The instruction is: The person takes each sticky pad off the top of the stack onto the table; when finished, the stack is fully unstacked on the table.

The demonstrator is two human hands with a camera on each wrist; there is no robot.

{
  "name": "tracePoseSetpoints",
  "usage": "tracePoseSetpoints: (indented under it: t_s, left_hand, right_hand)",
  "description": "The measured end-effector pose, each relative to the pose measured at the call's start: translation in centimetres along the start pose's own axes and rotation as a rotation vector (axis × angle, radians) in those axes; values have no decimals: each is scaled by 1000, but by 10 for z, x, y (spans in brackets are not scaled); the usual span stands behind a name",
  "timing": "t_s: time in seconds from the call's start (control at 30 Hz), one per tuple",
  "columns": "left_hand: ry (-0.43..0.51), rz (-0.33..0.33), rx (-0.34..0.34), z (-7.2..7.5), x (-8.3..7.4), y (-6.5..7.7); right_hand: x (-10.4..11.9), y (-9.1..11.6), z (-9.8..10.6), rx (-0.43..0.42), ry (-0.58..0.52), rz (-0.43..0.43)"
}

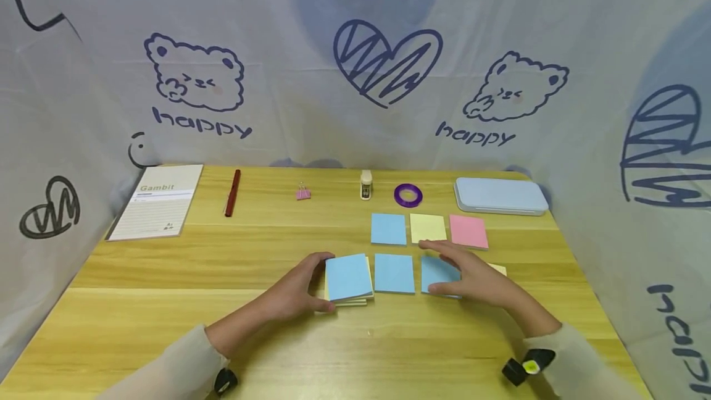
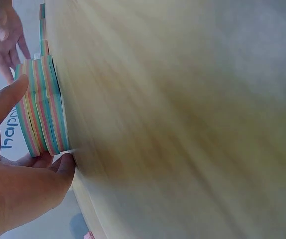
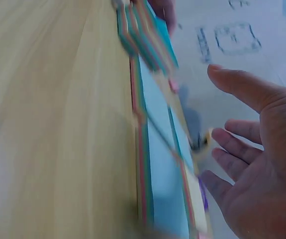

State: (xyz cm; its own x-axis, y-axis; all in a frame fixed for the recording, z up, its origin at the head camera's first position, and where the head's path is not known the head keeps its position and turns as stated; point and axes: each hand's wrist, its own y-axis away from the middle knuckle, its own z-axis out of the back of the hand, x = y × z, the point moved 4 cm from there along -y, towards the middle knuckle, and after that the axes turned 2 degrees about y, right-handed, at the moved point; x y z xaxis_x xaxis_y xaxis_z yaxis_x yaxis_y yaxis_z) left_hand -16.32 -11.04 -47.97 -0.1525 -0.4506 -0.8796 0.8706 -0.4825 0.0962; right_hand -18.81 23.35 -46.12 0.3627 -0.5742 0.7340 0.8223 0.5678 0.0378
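My left hand (image 1: 294,289) grips a stack of sticky note pads (image 1: 348,278), a blue sheet on top and yellow edges showing below. In the left wrist view the stack (image 2: 43,109) shows striped coloured sides, with thumb and fingers on it. Right of it lies a blue pad (image 1: 394,273). My right hand (image 1: 472,273) hovers with spread fingers over another blue pad (image 1: 436,271), holding nothing; the right wrist view shows its fingers apart from the pads. Behind it a yellow pad (image 1: 498,269) is mostly hidden. Farther back sit blue (image 1: 388,229), yellow (image 1: 428,227) and pink (image 1: 468,231) pads.
Along the table's back are a notepad (image 1: 158,202), a dark red pen (image 1: 232,193), a pink binder clip (image 1: 302,192), a small white stapler (image 1: 365,185), a purple tape roll (image 1: 408,195) and a pale blue case (image 1: 501,195). A printed cloth (image 1: 289,110) hangs behind.
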Motion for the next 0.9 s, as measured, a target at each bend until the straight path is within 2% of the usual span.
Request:
tracePoseSetpoints:
  t_s: [0.1, 0.2, 0.4, 0.63, 0.9]
  left_hand:
    - [-11, -2, 2, 0, 1, -1]
    - [-20, -2, 3, 0, 2, -2]
    - [-26, -11, 2, 0, 3, -2]
    - [-46, -10, -7, -1, 5, -4]
    - [-66, 2, -15, 0, 4, -3]
  right_hand:
    - [18, -20, -14, 42, -37, 39]
    - [32, -40, -30, 72, -28, 62]
    - [49, -68, -60, 110, 53, 99]
    - [64, -76, -76, 141, 88, 106]
    - [67, -78, -79, 133, 126, 123]
